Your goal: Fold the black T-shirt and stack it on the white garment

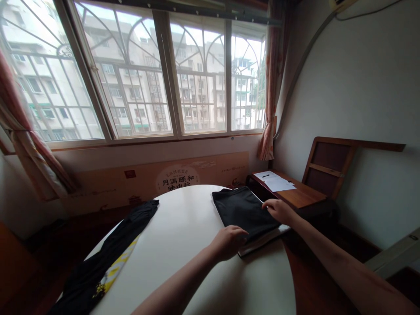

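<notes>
A folded black garment (pixel 241 209) lies on the right side of a round white table (pixel 183 249), on top of a stack of other folded cloth. My left hand (pixel 229 242) rests on the near corner of the stack, fingers curled over its edge. My right hand (pixel 278 210) lies on the stack's right edge, fingers bent and pressing down on the black cloth. A long black garment with yellow and white print (pixel 108 258) lies stretched along the table's left edge.
A brown side desk (pixel 295 194) with white papers (pixel 275 180) and a pen stands to the right. A wooden frame (pixel 331 164) leans on the right wall. Wide barred windows (pixel 147 70) with pink curtains fill the far wall, a cardboard panel (pixel 177 177) below them.
</notes>
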The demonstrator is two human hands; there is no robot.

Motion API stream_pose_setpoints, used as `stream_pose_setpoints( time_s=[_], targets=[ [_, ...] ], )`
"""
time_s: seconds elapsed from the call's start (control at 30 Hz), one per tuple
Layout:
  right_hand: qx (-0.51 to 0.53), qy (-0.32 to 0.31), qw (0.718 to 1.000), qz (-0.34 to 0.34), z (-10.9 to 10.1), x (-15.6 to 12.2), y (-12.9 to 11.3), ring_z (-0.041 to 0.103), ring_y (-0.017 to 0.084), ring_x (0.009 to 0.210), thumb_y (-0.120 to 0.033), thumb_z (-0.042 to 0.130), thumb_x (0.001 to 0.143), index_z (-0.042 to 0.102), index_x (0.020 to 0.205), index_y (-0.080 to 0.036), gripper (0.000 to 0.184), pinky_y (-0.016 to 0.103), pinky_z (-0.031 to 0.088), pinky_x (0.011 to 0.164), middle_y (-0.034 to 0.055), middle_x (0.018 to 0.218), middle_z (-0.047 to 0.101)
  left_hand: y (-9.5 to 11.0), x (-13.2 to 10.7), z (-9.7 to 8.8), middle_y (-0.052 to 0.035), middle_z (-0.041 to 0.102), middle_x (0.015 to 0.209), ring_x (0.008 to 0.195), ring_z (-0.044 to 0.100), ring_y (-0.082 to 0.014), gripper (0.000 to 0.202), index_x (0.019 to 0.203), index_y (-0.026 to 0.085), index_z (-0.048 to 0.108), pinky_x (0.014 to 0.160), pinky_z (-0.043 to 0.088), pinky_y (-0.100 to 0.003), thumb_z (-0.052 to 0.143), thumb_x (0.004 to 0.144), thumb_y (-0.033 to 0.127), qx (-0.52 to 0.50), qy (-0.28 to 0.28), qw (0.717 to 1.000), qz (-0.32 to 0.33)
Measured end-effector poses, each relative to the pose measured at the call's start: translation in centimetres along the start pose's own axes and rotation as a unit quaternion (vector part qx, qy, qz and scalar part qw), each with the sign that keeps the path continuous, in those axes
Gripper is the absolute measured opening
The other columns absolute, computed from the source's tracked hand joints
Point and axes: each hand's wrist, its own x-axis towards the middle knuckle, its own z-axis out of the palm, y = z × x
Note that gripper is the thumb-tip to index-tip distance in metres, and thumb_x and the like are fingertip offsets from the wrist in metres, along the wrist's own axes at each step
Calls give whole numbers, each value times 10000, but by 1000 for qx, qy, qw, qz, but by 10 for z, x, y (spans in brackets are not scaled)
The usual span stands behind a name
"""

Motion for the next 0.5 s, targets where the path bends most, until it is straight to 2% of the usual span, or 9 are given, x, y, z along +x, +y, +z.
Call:
stream_pose_setpoints(
  time_s=[0.07,0.1,0.17,0.27,0.33,0.4,0.5],
  targets=[
    [41,11,998,-44,18,16,-19,663,241,1148,-271,444,911,741,1171,-193,402,384,485,1064,89,1224,721,-3,18,6,-121,675,1321,1230,615,-288,384,1299,196,675,1070,477,-428,573,948,313,33,-9,999,-17],
    [56,-4,997,-61,30,22,-27,613,247,1251,-313,446,935,692,1280,-187,443,392,450,1118,94,1327,674,-4,26,11,-142,626,1395,1313,556,-313,438,1351,180,637,1126,425,-473,572,952,350,49,-28,998,-12],
    [50,-76,993,-71,54,28,-33,463,261,1427,-390,451,960,570,1444,-187,538,419,357,1206,90,1504,537,-6,35,24,-173,518,1509,1432,427,-347,572,1445,162,547,1196,314,-544,576,950,447,75,-79,994,20],
    [-41,-168,983,-60,76,29,-24,285,273,1532,-424,436,976,436,1548,-200,615,451,225,1266,78,1634,335,-6,30,44,-183,372,1608,1514,280,-360,744,1564,167,374,1223,209,-602,503,963,585,95,-130,984,78],
    [-103,-183,977,-47,78,30,-12,248,271,1546,-440,379,1002,375,1579,-190,629,450,184,1275,80,1656,273,-4,20,52,-191,325,1626,1532,239,-352,782,1597,155,297,1231,174,-605,422,985,626,100,-145,979,99],
    [-148,-186,971,-10,73,35,-4,233,271,1550,-464,312,1022,342,1590,-158,646,449,189,1269,90,1660,262,-2,10,55,-195,322,1624,1531,245,-342,778,1595,143,300,1238,170,-587,381,996,632,103,-153,977,107],
    [-189,-182,963,54,67,52,-9,248,346,1536,-464,296,1019,360,1574,-85,676,553,179,1240,175,1637,292,0,4,55,-194,319,1625,1526,260,-339,781,1585,133,322,1248,164,-562,406,987,629,107,-149,977,108]
  ],
)
